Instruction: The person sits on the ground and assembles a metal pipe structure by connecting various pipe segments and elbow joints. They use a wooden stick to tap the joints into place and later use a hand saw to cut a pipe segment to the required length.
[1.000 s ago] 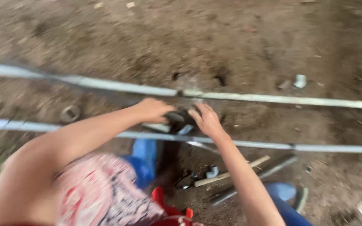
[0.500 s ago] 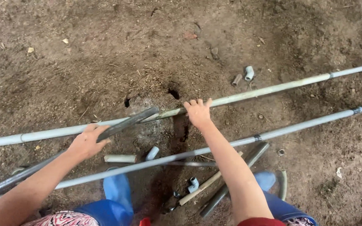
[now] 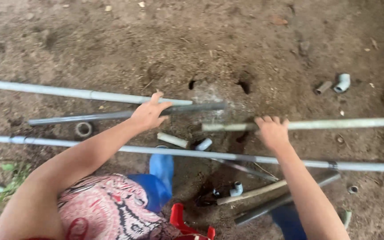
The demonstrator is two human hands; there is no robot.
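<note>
On the bare dirt ground: two hands at work among scattered pipe pieces.
Left hand: left hand (image 3: 150,113) lies fingers spread on a dark grey pipe (image 3: 81,118), touching it, not closed round it.
Right hand: right hand (image 3: 272,132) is curled round a pale pipe (image 3: 347,123) that runs off to the right edge.
Long pipes: four counted; a light grey pipe (image 3: 67,93) lies beyond the left hand, and a long grey pipe (image 3: 201,153) crosses nearer, under both forearms.
Short pieces: one pipe offcut (image 3: 172,140), one elbow fitting (image 3: 343,82), one ring (image 3: 84,129).
Containers: none seen.
Ground: brown soil (image 3: 178,40) with two small holes (image 3: 244,86).
Lower frame: blue boot (image 3: 162,168), wooden handle (image 3: 252,193).
</note>
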